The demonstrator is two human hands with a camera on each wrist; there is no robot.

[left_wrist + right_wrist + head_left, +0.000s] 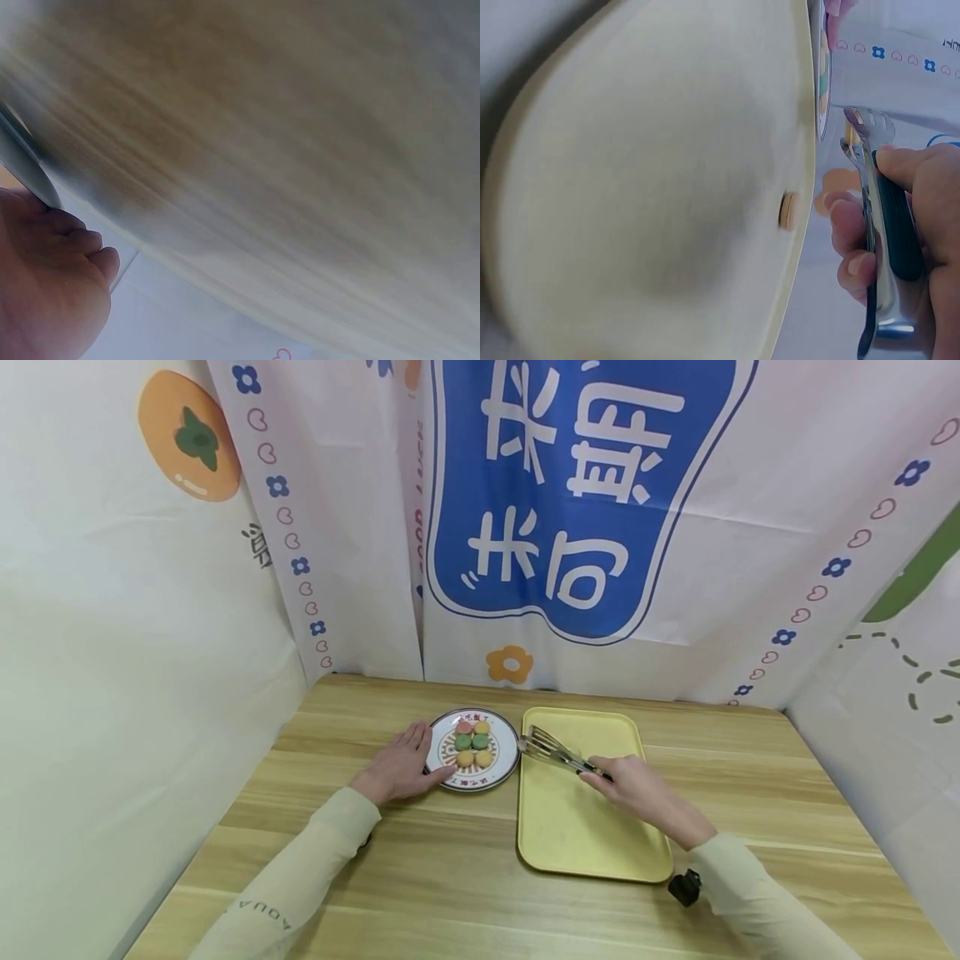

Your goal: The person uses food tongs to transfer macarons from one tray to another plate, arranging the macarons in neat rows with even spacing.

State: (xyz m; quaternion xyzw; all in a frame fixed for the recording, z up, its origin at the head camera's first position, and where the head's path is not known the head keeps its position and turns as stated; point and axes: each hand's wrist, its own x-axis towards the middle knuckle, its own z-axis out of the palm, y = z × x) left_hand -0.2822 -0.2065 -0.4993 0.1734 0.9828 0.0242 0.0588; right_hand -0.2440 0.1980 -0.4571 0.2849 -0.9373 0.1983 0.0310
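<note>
My right hand [626, 785] grips metal food tongs [555, 750] with dark handles, their slotted tips above the tray's left rim, beside the plate. Between the tips shows a small tan piece [850, 134], mostly hidden, apparently a macaron. Pink, yellow and green macarons [472, 743] lie in two columns on a white patterned plate [504, 760]. At the plate's left edge rests my left hand [401, 766], fingers straight and thumb on the near rim. One tan macaron [788, 211] lies on the yellow tray [577, 835], near its far side.
The wooden table [420, 885] holds the plate and tray side by side, close together. A printed white cloth [360, 610] hangs along the table's back edge. Beneath the right wrist a small black device [685, 887] shows.
</note>
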